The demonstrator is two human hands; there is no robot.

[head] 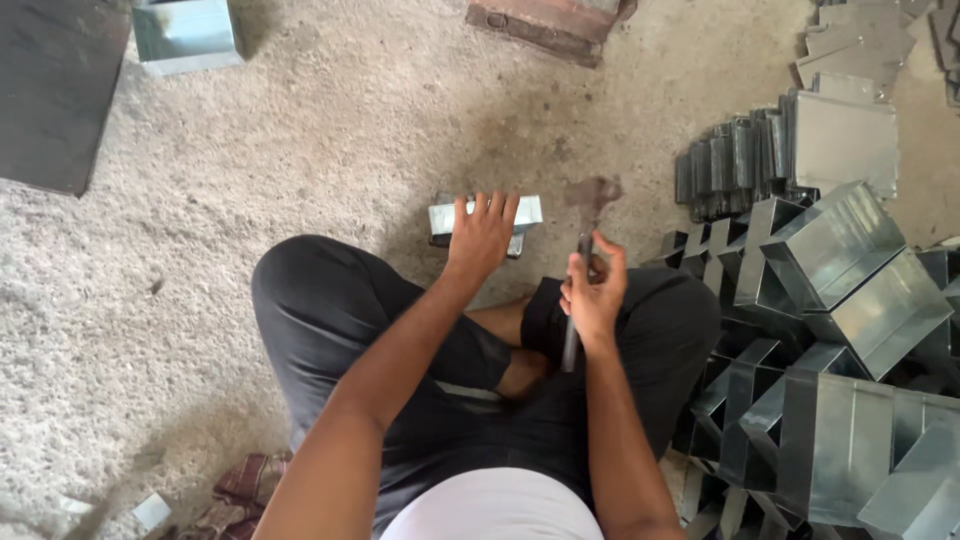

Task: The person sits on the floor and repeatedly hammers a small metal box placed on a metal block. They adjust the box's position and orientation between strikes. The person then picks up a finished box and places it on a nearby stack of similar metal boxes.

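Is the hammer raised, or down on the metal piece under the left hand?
Raised. The hammer in the right hand has its blurred head above the floor, right of the metal piece pinned by the left hand, not touching it.

Place: sheet-metal workshop, work done seated on the ground.
Floor: rough, dusty concrete floor (pixel 300 150).
Stock: folded galvanised boxes (pixel 850 300) heaped at right.
Far right: flat cut sheets (pixel 850 50).
Tool: hammer (pixel 585 250).
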